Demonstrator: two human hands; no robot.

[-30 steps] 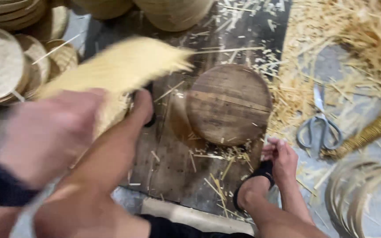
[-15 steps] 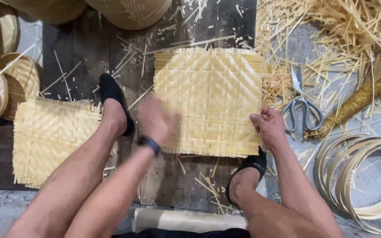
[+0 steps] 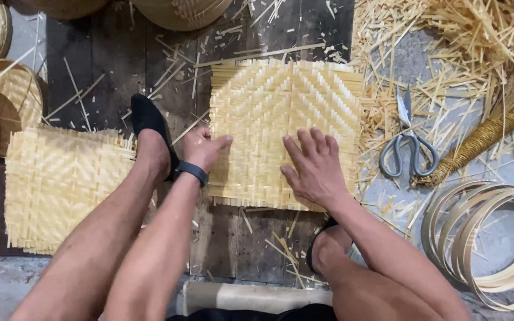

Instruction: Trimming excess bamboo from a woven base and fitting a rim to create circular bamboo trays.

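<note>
A square woven bamboo mat [image 3: 281, 113] lies flat on dark wooden boards in front of me. My left hand [image 3: 204, 147], with a black band on the wrist, grips the mat's left edge, thumb on top. My right hand [image 3: 312, 166] presses flat on the mat's lower right part, fingers spread. A second woven mat [image 3: 60, 184] lies at the left, beside my left leg. My feet in black shoes rest on either side of the middle mat.
Grey-handled scissors [image 3: 408, 148] lie to the right among loose bamboo strips [image 3: 465, 41]. A coil of thin bamboo hoops [image 3: 483, 238] sits at the lower right, a twisted fibre bundle [image 3: 489, 134] above it. Round woven baskets [image 3: 7, 101] stack at the left and top edges.
A round wooden block was in the middle a second ago; a woven mat now covers that spot. My left hand moved to the mat's left edge, my right hand onto its surface.
</note>
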